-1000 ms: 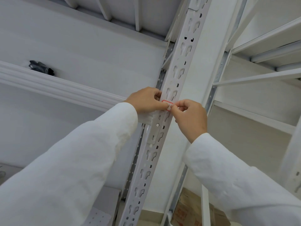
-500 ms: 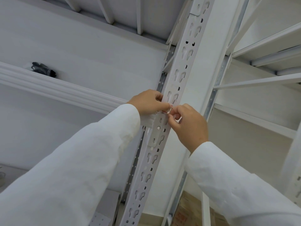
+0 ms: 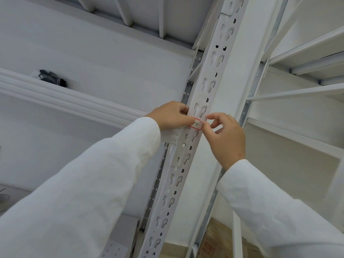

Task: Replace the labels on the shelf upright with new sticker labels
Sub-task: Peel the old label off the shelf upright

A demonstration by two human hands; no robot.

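A white slotted shelf upright (image 3: 208, 84) runs diagonally up the middle of the head view. A small white sticker label with a red border (image 3: 195, 125) lies across its face at hand height. My left hand (image 3: 170, 115) holds the label's left end against the upright with thumb and fingertips. My right hand (image 3: 226, 135) pinches the label's right end between thumb and forefinger, its other fingers curled. Both arms are in white sleeves.
A white shelf beam (image 3: 61, 98) runs left from the upright, with a dark bundled object (image 3: 53, 78) lying on the shelf above it. More white shelving (image 3: 305, 53) stands to the right. A cardboard box (image 3: 214, 239) sits on the floor below.
The hands were bunched together over the label half a second ago. Now the right hand has drawn slightly right, and the red-bordered label shows flat across the upright.
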